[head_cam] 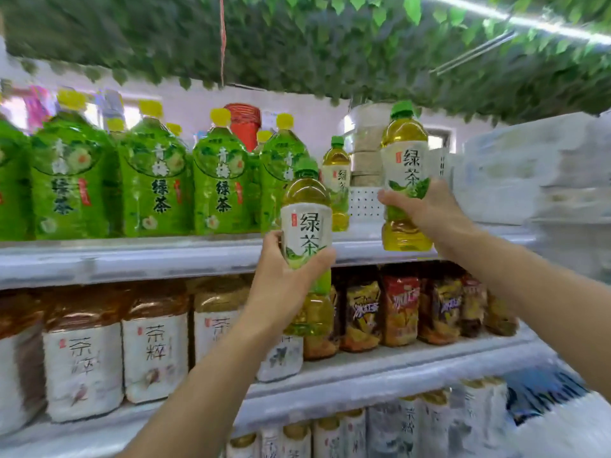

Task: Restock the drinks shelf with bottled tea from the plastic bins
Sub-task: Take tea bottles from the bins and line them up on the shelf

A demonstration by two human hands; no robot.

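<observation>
My left hand (281, 279) grips a green-capped bottle of green tea (307, 223) upright, in front of the top shelf's edge (132, 259). My right hand (426, 209) grips a second bottle of the same tea (405, 150), held higher, its base at about the level of the top shelf's right end. A third bottle of this tea (337, 180) stands on the top shelf between the two held ones. The plastic bins are out of view.
Large green bottles with yellow caps (152, 180) fill the top shelf's left side. White-labelled brown tea bottles (155, 342) and red and yellow iced tea bottles (400, 309) line the middle shelf. Stacked white packs (529, 166) sit at right. Hanging leaves (330, 44) cover the ceiling.
</observation>
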